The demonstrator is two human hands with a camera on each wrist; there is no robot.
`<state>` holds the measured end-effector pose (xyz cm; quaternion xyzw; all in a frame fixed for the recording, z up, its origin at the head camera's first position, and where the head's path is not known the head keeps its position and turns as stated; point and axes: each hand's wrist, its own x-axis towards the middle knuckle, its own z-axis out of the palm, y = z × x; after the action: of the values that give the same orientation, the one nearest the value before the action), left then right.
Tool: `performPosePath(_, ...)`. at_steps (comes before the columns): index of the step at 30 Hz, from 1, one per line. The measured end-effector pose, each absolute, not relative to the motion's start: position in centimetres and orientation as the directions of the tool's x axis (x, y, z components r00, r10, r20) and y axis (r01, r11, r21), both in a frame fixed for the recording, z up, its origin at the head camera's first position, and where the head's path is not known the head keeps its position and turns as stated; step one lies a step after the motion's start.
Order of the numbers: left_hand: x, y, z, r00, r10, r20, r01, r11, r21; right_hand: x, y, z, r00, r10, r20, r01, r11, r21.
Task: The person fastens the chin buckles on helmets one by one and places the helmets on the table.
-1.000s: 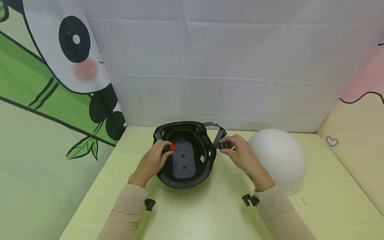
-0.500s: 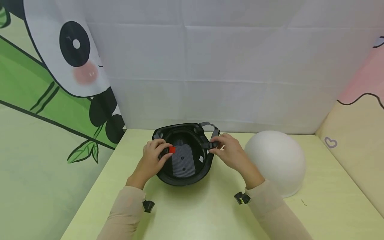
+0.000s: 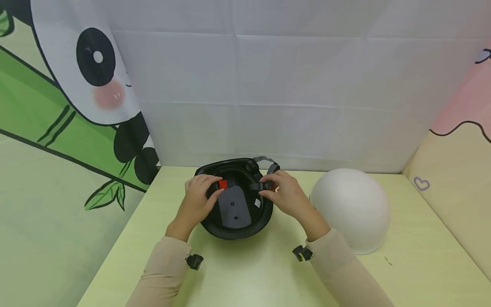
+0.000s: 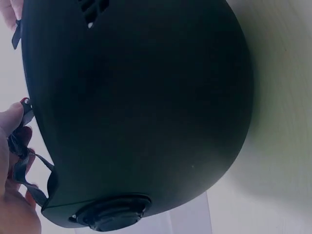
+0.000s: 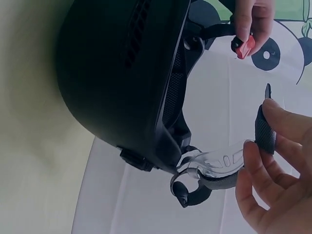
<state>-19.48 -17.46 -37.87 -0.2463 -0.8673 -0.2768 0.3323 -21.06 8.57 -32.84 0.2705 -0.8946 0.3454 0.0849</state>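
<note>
A black helmet [image 3: 235,200] lies upturned at the table's [image 3: 268,273] far middle. The red-tabbed buckle end [image 3: 221,184] is pinched by the left hand [image 3: 197,198], the mating clip [image 3: 260,186] by the right hand [image 3: 285,197]. The ends are held near each other over the helmet's open inside but apart; fastening is judged not yet done.

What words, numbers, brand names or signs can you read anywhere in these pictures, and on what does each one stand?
No words, numbers or brand names can be read in any view.
Small white tag inside the black helmet: too small to read.
Backdrop: only a cartoon panda and bamboo, no writing.
Right wall panel: an outlined heart sign, no text.
White dome: plain, unmarked.
</note>
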Motion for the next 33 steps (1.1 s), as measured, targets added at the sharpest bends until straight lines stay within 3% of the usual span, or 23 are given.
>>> performPosePath(9, -20.0, -16.8, -38.0, -0.728, 0.212, 0.652, 0.609, 0.635, 0.474, -21.5, 7.3, -32.7, -0.831, -0.446, 0.331, -0.553, 0.604, -0.574)
performPosePath(21, -20.2, -16.4, -38.2, -0.714, 0.225, 0.663, 0.652, 0.559, 0.512, -22.9, 6.0, -33.8, -0.797, -0.487, 0.356, -0.6, 0.581, -0.55)
performPosePath(33, -20.0, -16.5, -38.2, -0.753, 0.252, 0.607, 0.631, 0.536, 0.561, -22.5, 5.0, -34.0, -0.782, -0.5, 0.371, -0.617, 0.541, -0.572)
